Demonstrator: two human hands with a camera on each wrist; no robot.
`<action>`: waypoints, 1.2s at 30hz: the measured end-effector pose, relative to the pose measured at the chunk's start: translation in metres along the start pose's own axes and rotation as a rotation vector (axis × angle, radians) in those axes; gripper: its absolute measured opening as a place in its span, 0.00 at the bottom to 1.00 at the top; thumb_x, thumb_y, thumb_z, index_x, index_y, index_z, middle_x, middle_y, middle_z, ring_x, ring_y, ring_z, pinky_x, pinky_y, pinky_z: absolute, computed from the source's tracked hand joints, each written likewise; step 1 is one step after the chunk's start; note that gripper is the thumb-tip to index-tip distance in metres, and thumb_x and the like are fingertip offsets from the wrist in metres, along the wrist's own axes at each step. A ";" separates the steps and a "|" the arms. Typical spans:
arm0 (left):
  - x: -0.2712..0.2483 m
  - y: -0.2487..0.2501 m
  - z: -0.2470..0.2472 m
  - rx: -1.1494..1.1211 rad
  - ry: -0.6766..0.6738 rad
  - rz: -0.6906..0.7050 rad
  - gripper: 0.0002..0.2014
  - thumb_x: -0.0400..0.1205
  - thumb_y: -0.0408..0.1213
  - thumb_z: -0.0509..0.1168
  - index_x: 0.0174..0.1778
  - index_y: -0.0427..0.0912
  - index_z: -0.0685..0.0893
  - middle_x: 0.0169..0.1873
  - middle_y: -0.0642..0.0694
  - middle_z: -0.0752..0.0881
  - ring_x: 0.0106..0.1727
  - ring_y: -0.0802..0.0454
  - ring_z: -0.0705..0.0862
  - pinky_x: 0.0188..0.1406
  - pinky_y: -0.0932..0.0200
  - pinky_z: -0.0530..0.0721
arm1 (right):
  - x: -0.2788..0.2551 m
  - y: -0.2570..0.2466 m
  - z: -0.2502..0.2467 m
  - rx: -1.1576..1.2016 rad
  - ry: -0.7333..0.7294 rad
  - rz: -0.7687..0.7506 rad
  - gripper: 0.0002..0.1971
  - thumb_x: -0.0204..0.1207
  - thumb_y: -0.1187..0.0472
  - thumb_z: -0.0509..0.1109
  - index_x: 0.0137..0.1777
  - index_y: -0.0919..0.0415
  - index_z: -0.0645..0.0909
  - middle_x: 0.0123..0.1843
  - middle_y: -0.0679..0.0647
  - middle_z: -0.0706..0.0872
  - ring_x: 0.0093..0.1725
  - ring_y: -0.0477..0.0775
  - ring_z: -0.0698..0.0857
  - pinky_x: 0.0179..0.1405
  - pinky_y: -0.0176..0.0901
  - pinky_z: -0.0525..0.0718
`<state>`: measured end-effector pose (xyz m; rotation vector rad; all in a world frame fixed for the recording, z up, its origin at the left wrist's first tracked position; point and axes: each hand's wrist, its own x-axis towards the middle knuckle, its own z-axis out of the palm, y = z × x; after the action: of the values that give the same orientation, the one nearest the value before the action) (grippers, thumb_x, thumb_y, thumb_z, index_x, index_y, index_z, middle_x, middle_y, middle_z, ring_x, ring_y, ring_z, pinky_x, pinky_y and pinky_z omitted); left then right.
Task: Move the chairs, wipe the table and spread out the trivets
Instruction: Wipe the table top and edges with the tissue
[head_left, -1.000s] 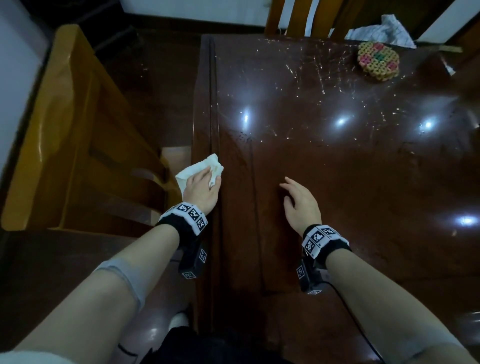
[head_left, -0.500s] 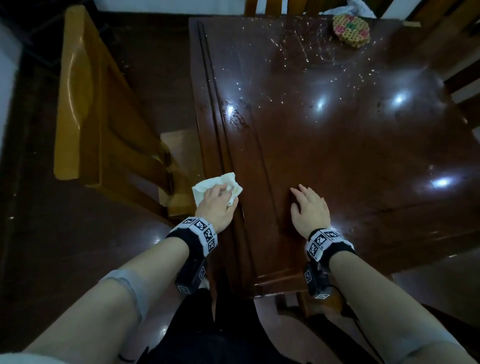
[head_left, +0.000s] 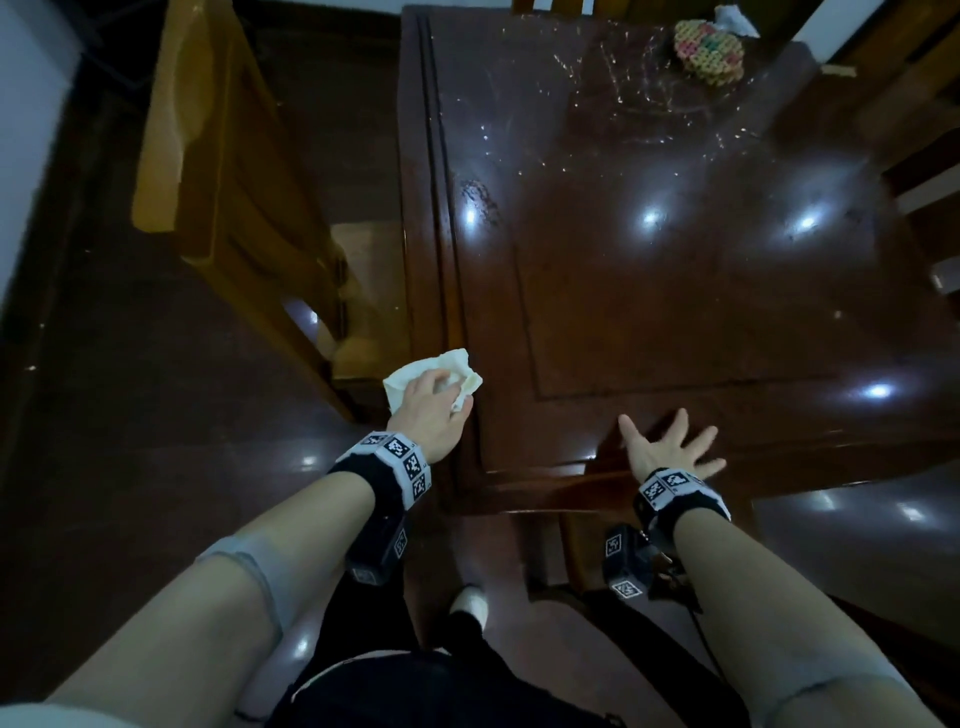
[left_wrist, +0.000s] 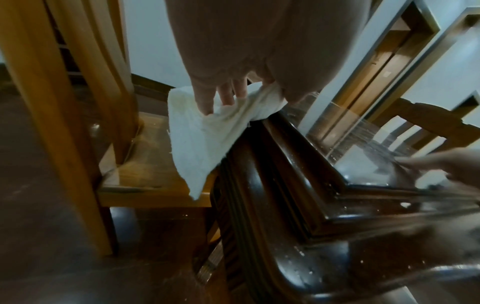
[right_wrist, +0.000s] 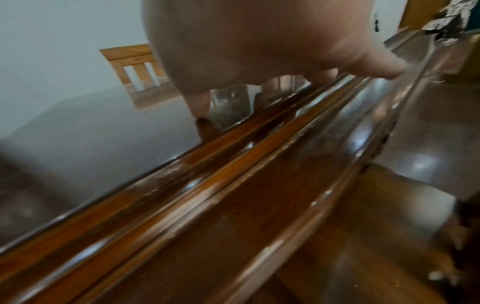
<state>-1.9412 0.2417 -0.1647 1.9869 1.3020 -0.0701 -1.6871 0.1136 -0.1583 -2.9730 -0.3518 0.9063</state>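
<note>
A dark glossy wooden table (head_left: 649, 291) fills the middle of the head view, with pale crumbs scattered over its far part. My left hand (head_left: 431, 410) holds a white cloth (head_left: 441, 376) against the table's left edge near the front corner; in the left wrist view the fingers (left_wrist: 226, 94) press into the cloth (left_wrist: 205, 131), which hangs over the edge. My right hand (head_left: 670, 447) lies flat with fingers spread on the table's near edge (right_wrist: 233, 164). A stack of colourful woven trivets (head_left: 709, 49) sits at the far right of the table. A light wooden chair (head_left: 218, 171) stands left of the table.
Another chair's back (head_left: 550, 6) shows beyond the far table edge, and a dark chair (head_left: 914, 156) stands at the right. A crumpled white cloth (head_left: 735, 23) lies behind the trivets. The floor (head_left: 130, 467) is dark and shiny. My foot (head_left: 470, 605) is below the table's front corner.
My left hand has drawn the cloth back along the table's left edge toward the front corner. My right hand slid back to the near edge and spread its fingers. The head has pulled back.
</note>
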 end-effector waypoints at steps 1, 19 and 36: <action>-0.003 0.002 0.002 -0.021 0.016 -0.018 0.23 0.89 0.47 0.51 0.74 0.38 0.75 0.78 0.44 0.64 0.79 0.46 0.60 0.77 0.51 0.64 | 0.001 0.005 -0.003 0.046 -0.024 0.020 0.49 0.70 0.25 0.60 0.84 0.37 0.39 0.86 0.50 0.31 0.83 0.71 0.38 0.76 0.80 0.50; -0.083 0.020 0.048 -0.107 0.002 -0.181 0.19 0.88 0.48 0.54 0.57 0.37 0.84 0.61 0.44 0.77 0.62 0.47 0.78 0.63 0.54 0.73 | 0.010 0.031 -0.007 0.191 -0.081 -0.151 0.58 0.61 0.31 0.76 0.83 0.33 0.41 0.84 0.53 0.27 0.82 0.78 0.49 0.75 0.78 0.59; -0.037 0.024 -0.047 -0.223 0.444 -0.200 0.18 0.88 0.46 0.51 0.60 0.40 0.82 0.49 0.43 0.84 0.52 0.42 0.82 0.55 0.50 0.77 | 0.011 0.030 -0.005 0.179 -0.099 -0.160 0.56 0.65 0.32 0.74 0.82 0.33 0.37 0.83 0.54 0.24 0.82 0.78 0.48 0.76 0.76 0.59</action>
<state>-1.9554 0.2370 -0.1017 1.7319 1.7037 0.4253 -1.6687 0.0871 -0.1627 -2.7007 -0.4756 1.0104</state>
